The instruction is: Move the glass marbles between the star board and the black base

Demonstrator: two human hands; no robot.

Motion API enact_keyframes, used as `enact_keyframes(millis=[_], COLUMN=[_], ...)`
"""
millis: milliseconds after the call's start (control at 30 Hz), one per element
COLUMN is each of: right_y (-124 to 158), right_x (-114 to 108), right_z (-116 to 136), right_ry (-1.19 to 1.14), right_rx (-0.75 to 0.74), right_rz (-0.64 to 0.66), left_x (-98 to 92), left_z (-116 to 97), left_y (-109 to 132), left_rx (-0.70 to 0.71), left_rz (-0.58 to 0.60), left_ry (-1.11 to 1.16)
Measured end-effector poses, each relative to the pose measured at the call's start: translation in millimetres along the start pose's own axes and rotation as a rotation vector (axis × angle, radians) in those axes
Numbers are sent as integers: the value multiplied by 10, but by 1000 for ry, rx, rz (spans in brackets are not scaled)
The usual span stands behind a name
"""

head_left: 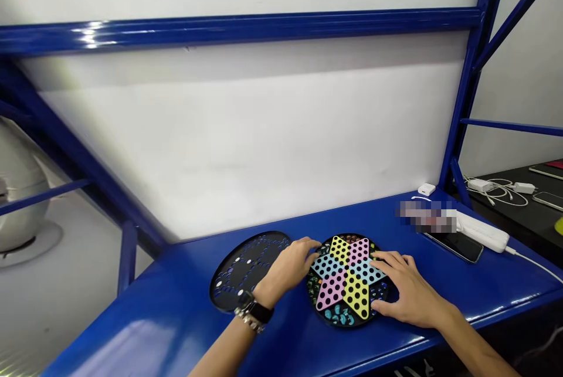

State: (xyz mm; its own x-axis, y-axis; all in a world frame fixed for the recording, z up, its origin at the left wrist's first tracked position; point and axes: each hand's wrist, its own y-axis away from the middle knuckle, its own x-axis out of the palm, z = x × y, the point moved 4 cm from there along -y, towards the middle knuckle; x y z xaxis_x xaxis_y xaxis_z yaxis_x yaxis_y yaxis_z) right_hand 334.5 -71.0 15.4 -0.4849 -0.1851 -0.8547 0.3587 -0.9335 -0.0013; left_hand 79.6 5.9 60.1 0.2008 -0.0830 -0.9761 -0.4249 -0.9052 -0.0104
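Observation:
A round Chinese checkers board (347, 277) with a yellow, pink and light-blue star full of holes lies on the blue shelf (176, 330). My left hand (294, 265), a watch and a bracelet on its wrist, rests at the board's left rim, fingers curled on the edge. My right hand (402, 292) lies flat on the board's right side, fingers spread. Coloured pieces show in the black rim around the star. A second black round tray (246, 268) with holes lies just left of the board.
A phone (457, 245), a white power strip (484, 233) and a small white charger (426, 189) lie at the shelf's back right. Blue rack posts stand right and left. More phones and cables lie on a dark table (528, 201) at the far right.

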Motion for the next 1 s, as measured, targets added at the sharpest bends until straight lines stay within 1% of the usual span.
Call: enact_keyframes(millis=[100,200,300,400,500,667,800,1000], right_y=[-3,-6,-7,-5,0,-3,-8,0], right_x=[0,4,9,11,4,4,19,19], right_z=[-2,-5,-20,-29,-27,-31,-45,-37], right_ry=[6,10,16,21,29,29,30,8], right_rx=[0,-13,-21,-22,-18,-6,-11,-14], right_rz=[3,-4,-15,-9,-5,2,-2,-7], left_x=[105,180,177,114,79,146,153,91], left_z=[-113,-215,-256,-269,-335,-470,-439,-227], left_y=[-198,-321,-386,-461,-575,-743,-751,-698], left_rx=[28,44,46,13,-18,-30,-14,45], left_rz=[87,114,136,160,181,208,219,242], left_ry=[-160,-305,-335,-357,-386,-404,-393,-308])
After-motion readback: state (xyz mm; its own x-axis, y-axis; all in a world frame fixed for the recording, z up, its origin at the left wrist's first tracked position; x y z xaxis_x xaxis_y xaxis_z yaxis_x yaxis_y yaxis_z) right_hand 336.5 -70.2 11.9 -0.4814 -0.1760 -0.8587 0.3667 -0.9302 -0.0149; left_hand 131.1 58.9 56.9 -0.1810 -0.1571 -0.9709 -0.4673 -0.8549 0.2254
